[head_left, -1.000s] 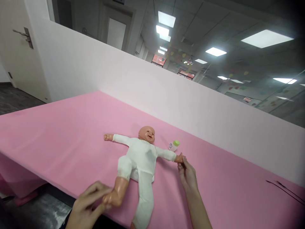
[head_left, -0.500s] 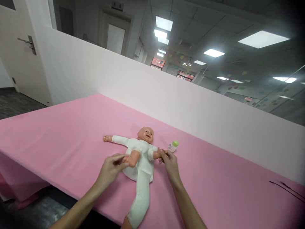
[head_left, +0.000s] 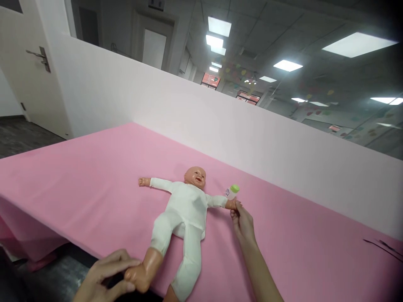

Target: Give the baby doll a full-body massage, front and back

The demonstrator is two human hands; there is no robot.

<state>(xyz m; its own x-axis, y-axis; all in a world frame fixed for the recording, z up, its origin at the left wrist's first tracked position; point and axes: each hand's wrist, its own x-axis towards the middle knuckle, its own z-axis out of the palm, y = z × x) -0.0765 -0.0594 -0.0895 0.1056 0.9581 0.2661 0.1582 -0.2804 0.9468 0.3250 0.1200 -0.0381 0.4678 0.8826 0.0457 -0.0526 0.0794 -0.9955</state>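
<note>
Pinching doll (head_left: 189,203) by foot (head_left: 138,277), left hand (head_left: 103,272) has lowered leg (head_left: 161,235); right hand (head_left: 244,221), clamped on arm (head_left: 217,201), moved outward.

Doll (head_left: 190,205) on table (head_left: 94,180), bottle (head_left: 232,192) beside its arm (head_left: 216,201)

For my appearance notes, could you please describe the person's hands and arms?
Both the left hand and right hand are bare, with no glove or ring visible. The right forearm shows no sleeve, watch or band; the left one is out of frame.
</note>
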